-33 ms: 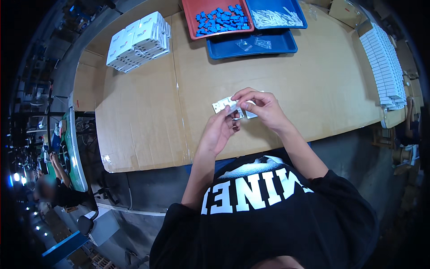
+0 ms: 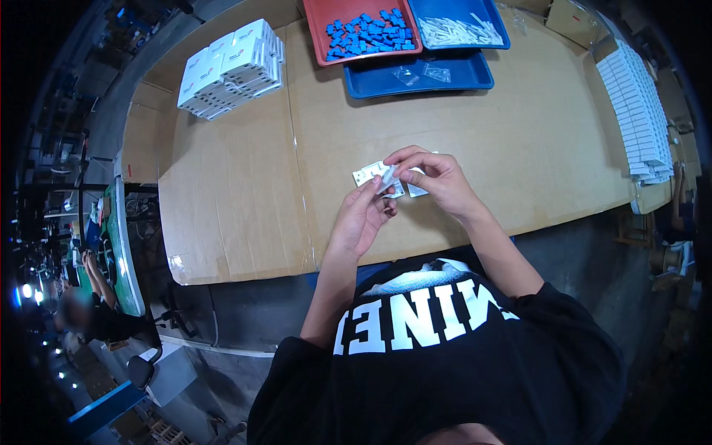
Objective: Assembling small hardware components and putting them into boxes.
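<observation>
Both hands meet over the cardboard-covered table, a little in front of my body. My left hand pinches a small, slim white piece between thumb and fingers, and the piece stands tilted. From the right, my right hand comes over it with thumb and forefinger closed at the piece's upper end. Beneath the hands lies a flat white part with small dark marks or openings, partly covered by the fingers. Another flat white part shows under my right hand. The exact kind of these parts is too small to tell.
At the far side stand a red tray of blue plastic pieces, a blue tray of slim white pieces, and a blue tray with small clear bags. White boxes are stacked far left, more white stacks far right.
</observation>
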### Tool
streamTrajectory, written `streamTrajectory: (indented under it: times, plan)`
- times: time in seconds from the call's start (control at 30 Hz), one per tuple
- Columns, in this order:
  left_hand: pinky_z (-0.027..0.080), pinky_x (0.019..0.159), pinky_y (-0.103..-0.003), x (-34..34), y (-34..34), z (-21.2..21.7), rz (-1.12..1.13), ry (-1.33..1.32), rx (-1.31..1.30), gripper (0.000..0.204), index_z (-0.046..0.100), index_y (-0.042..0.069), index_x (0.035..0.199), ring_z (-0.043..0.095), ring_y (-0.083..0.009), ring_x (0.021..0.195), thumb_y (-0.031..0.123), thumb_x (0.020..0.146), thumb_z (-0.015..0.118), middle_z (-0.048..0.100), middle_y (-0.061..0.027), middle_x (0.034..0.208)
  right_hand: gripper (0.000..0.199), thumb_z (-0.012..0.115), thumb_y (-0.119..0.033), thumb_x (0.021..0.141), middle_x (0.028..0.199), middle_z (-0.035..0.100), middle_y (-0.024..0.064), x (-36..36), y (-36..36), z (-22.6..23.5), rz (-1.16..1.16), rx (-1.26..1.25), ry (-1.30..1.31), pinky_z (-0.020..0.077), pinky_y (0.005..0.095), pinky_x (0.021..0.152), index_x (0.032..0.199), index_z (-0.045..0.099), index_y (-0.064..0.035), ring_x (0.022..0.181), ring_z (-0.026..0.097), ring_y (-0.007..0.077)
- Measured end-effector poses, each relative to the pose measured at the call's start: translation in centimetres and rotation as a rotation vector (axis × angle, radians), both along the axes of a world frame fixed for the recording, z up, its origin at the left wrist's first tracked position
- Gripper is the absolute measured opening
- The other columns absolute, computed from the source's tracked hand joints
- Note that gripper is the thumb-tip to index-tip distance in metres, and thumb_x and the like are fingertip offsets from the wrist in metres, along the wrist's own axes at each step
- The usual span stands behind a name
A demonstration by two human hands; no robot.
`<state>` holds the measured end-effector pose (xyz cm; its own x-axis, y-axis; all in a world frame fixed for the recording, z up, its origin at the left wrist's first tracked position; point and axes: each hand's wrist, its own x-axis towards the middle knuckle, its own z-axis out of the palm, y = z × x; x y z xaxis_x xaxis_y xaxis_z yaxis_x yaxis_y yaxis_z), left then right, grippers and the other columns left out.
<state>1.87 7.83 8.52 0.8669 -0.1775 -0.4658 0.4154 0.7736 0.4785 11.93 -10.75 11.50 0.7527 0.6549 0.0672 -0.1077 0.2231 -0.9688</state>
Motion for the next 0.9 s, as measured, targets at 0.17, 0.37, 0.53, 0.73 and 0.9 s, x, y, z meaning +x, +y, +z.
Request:
streamTrajectory:
  times: [0.17, 0.37, 0.53, 0.73, 0.9]
  plan:
    - [0.051, 0.082, -0.028, -0.1, -0.9, 1.0, 0.230, -0.068, 0.298, 0.022, 0.067, 0.004, 0.117, 0.065, -0.0114, 0.091, 0.023, 0.106, 0.062, 0.071, -0.0032, 0.103, 0.018, 0.070, -0.003, 0.096, 0.128, 0.069, 0.0123, 0.2, -1.0, -0.3, 0.014, -0.039, -0.025, 0.0500, 0.0356, 0.104, 0.113, 0.075, -0.0003, 0.119, 0.064, 0.0210]
    - [0.053, 0.080, -0.025, 0.2, -1.3, -0.3, 0.285, -0.135, 0.526, 0.018, 0.066, 0.004, 0.117, 0.068, -0.0103, 0.089, 0.016, 0.103, 0.067, 0.072, -0.0047, 0.102, 0.045, 0.075, -0.004, 0.092, 0.120, 0.070, 0.0094, -0.2, -0.9, -0.4, -0.005, -0.119, 0.074, 0.0545, 0.0297, 0.096, 0.134, 0.061, 0.0014, 0.109, 0.066, 0.0143]
    - [0.052, 0.080, -0.025, 0.3, -2.9, 0.3, 0.307, -0.151, 0.452, 0.013, 0.065, 0.006, 0.112, 0.067, -0.0101, 0.090, 0.015, 0.103, 0.067, 0.071, -0.0046, 0.102, 0.042, 0.076, -0.003, 0.091, 0.116, 0.069, 0.0070, -0.5, -0.1, 0.0, 0.019, -0.143, 0.085, 0.0555, 0.0285, 0.094, 0.131, 0.062, 0.0020, 0.105, 0.066, 0.0127]
    - [0.051, 0.081, -0.025, 0.0, -2.9, 0.5, 0.238, -0.157, 0.448, 0.012, 0.064, 0.006, 0.112, 0.066, -0.0094, 0.089, 0.014, 0.103, 0.066, 0.070, -0.0031, 0.100, 0.037, 0.073, 0.001, 0.091, 0.112, 0.069, 0.0064, -0.6, 0.3, -0.9, -0.003, -0.110, 0.121, 0.0570, 0.0271, 0.089, 0.127, 0.063, 0.0004, 0.103, 0.067, 0.0120]
    - [0.051, 0.081, -0.025, -0.5, -3.2, 0.1, 0.235, -0.219, 0.522, 0.013, 0.064, 0.005, 0.111, 0.065, -0.0087, 0.087, 0.016, 0.104, 0.065, 0.070, -0.0034, 0.096, 0.035, 0.065, 0.006, 0.092, 0.114, 0.067, 0.0062, -1.3, 0.6, -1.0, -0.024, -0.087, 0.225, 0.0571, 0.0270, 0.089, 0.126, 0.063, 0.0002, 0.102, 0.067, 0.0127]
